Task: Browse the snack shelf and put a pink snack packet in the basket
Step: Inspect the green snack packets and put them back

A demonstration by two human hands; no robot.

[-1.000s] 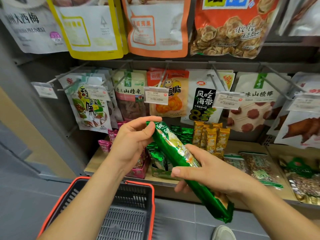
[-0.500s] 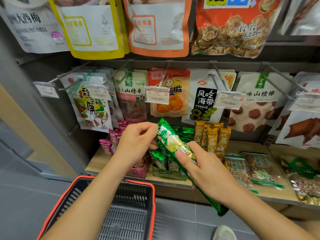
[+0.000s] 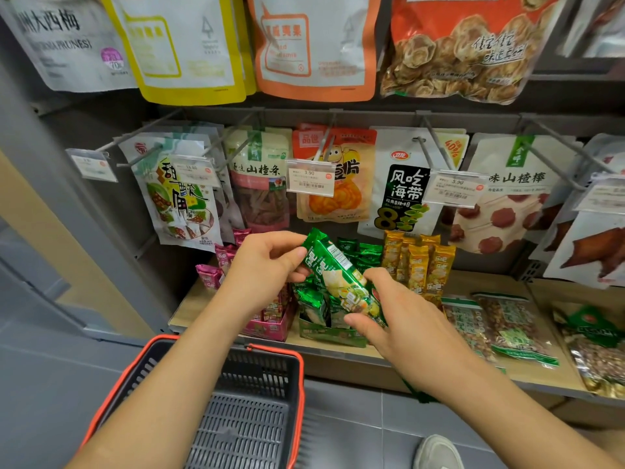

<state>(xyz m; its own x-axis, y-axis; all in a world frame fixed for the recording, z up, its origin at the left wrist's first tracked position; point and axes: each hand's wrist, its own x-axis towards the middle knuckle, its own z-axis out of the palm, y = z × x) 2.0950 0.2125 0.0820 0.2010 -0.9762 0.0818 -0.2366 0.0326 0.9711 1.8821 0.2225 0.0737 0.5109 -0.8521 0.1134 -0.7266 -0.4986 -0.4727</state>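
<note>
Left hand pinching the top end of a green packet, right hand gripping its lower part. Pink snack packets at the shelf's left end, behind the left hand; basket below the front edge.

Light was even & soft, from overhead; shadows faint. Bit of sheen on the glossy hanging pouches. Wide-angle lens bent the edges; top-right corner was blurry.

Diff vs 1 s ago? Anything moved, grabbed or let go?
The green packet moved up and away, toward the green display box on the shelf. Nothing grabbed or released: left hand still pinches its top end, right hand still holds it lower down. Unchanged: basket, pink packets.
</note>
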